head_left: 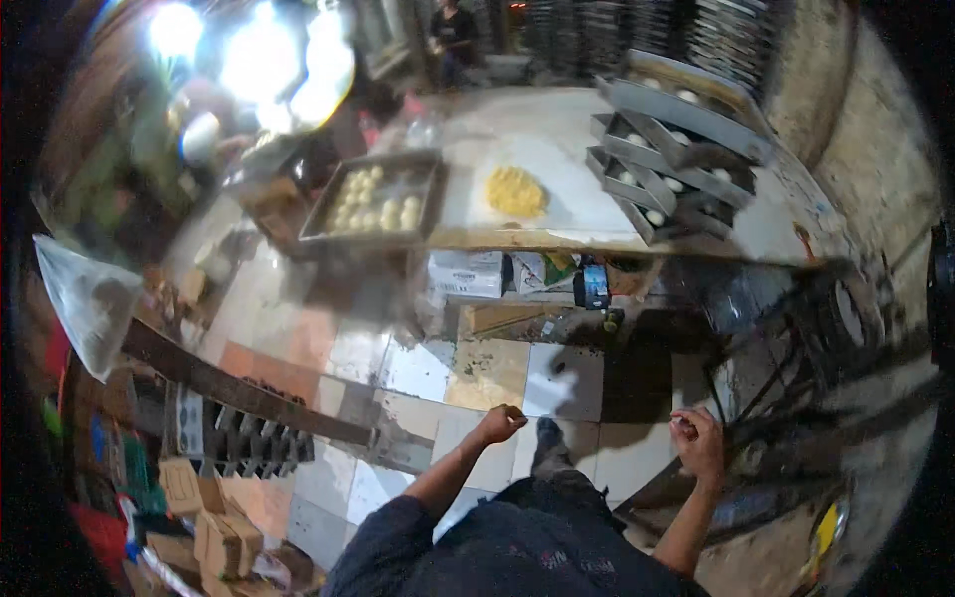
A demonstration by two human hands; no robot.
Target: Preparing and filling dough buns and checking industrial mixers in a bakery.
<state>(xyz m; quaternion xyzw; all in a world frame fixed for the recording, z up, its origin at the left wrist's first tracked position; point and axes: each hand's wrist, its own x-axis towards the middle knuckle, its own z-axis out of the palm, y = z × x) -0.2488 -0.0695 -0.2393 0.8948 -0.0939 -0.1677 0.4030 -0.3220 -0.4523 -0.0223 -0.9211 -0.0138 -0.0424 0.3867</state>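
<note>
Low in the view, my left hand (499, 424) is closed, with a tiny pale bit at its fingertips that is too small to name. My right hand (698, 442) is held out to the right with curled fingers and something small and pale at the tips. Both are away from the worktable (463, 129). On its top are a flat yellow mound of dough (515, 193), a metal tray (433, 199) of pale round dough balls (360, 205), and stacked long tins (665, 104) with white balls inside.
Tiled floor (477, 368) lies around my foot (552, 448). A low shelf under the table holds boxes (465, 275). Left are a dark beam (249, 383), a white bag (85, 303), metal moulds (239, 438) and cardboard (199, 497). Another person (453, 40) stands behind the table. Dark metalwork (796, 328) is right.
</note>
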